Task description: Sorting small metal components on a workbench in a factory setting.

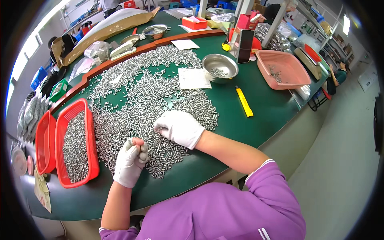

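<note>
A broad spread of small, shiny, silver metal pieces, short and rounded [140, 96], covers the green table [224, 148] in front of me. My left hand [132, 160], in a white glove with some fingertips bare, is closed at the near edge of the spread; anything in its fingers is too small to make out. Over the pieces, to the right, my right hand [180, 127] in a white glove has its fingers bent together, and their tips are partly hidden. A red basket [94, 156] of the same pieces stands left of my left hand.
Another red basket [45, 146] sits at far left. Beyond my right hand are a yellow cutter [245, 103], a steel bowl [220, 60], a white paper [194, 79], an upright phone [245, 46] and a pink basket [284, 82]. A wooden edging [132, 54] borders the spread. People sit farther off.
</note>
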{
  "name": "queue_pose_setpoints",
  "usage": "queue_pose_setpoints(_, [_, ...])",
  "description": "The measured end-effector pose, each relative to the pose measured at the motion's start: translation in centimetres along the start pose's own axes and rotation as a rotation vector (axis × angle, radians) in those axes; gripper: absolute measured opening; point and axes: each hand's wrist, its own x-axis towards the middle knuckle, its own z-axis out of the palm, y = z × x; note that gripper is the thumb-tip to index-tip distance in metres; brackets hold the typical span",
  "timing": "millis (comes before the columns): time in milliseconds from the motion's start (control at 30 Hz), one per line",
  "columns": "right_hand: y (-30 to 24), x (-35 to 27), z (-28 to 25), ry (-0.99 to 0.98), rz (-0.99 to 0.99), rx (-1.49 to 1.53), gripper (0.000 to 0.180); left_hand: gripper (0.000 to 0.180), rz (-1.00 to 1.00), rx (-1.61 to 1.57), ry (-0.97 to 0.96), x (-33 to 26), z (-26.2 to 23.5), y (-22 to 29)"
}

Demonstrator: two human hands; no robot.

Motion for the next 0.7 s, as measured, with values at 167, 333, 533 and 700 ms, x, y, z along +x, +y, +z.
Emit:
queue_pose_setpoints(167, [-0.4,0.0,-0.2,0.078,0.075,0.332,0.018,0.012,-0.070,-0.074,0.030,-0.1,0.3,-0.1])
queue_pose_setpoints(333, [-2.7,-0.2,-1.7,-0.031,0.371,0.959,0.031,0.013,-0.081,0.018,0.028,0.0,1.0,-0.1])
queue_pose_setpoints(533, [-2.9,-0.4,-1.3,-0.113,0.344,1.031,0.049,0.024,-0.171,-0.027,-0.088,-0.1,0.8,-0.4])
queue_pose_setpoints(700, [-3.4,-0.6,-1.0,-0.104,0.260,0.918,0.050,0.021,-0.229,0.035,-0.045,-0.5,1.4,-0.1])
